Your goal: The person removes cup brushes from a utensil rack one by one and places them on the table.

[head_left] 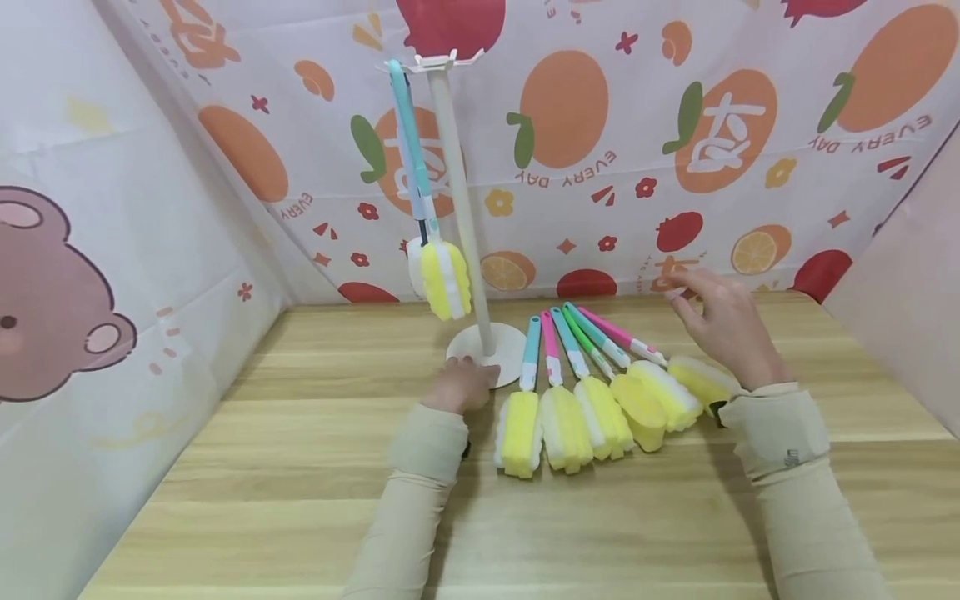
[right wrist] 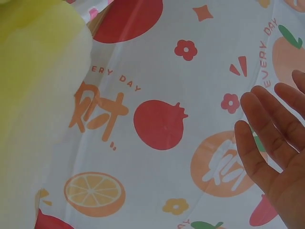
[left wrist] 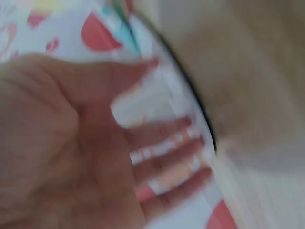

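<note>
My left hand (head_left: 465, 384) is at the round white base (head_left: 504, 343) of an upright rack, its fingers extended by the rim in the blurred left wrist view; contact is hard to tell. From the hooks (head_left: 442, 62) on top hang a teal-handled sponge brush (head_left: 446, 279) and another with a pale blue handle (head_left: 408, 158). My right hand (head_left: 731, 325), loosely bent and holding nothing, hovers above the rightmost sponge brush (head_left: 701, 379). A yellow and white sponge head (right wrist: 38, 105) fills the left side of the right wrist view, apart from the fingers (right wrist: 259, 148).
Several sponge brushes (head_left: 566, 429) lie fanned out on the wooden table (head_left: 300, 483), handles toward the back, in teal, pink and green. A fruit-print cloth (head_left: 480, 192) hangs behind the table, and a bear-print cloth (head_left: 52, 292) covers the left side.
</note>
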`<control>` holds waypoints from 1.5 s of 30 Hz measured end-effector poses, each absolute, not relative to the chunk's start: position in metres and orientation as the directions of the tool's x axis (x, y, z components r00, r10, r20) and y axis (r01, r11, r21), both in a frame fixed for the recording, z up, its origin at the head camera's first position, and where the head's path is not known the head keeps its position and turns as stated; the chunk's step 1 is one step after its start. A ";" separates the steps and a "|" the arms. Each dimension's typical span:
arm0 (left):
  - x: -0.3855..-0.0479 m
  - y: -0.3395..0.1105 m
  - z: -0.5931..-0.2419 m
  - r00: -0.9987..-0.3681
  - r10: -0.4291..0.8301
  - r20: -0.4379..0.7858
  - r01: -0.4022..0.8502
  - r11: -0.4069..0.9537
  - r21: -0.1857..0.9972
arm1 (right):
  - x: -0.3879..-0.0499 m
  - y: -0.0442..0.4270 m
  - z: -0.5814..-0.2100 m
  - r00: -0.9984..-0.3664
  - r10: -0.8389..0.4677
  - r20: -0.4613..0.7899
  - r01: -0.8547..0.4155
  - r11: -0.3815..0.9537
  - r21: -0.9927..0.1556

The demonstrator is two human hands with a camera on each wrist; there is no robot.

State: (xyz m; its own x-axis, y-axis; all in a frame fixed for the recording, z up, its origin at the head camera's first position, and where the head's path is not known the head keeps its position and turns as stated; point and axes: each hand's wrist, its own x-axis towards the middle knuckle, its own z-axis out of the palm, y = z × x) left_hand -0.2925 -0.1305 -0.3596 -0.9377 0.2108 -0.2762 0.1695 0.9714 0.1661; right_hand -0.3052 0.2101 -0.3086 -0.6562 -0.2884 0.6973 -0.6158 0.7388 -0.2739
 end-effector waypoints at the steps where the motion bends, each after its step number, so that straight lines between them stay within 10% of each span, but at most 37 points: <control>1: -0.294 -0.136 -0.360 -0.936 0.239 -0.260 0.195 0.963 0.184 | -0.305 0.211 -0.310 -0.661 -0.285 0.694 -0.612 0.740 -0.280; 45: -0.288 -0.128 -0.362 -0.935 0.128 -0.332 0.090 0.988 0.126 | -0.304 0.211 -0.311 -0.671 -0.274 0.689 -0.595 0.753 -0.280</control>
State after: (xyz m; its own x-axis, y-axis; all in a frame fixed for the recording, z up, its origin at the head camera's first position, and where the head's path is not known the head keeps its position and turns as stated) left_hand -0.2877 -0.1278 -0.3617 -0.9348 0.1278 -0.3315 0.0902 0.9879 0.1264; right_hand -0.3035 0.2109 -0.3114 -0.6712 -0.2744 0.6886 -0.5951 0.7534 -0.2798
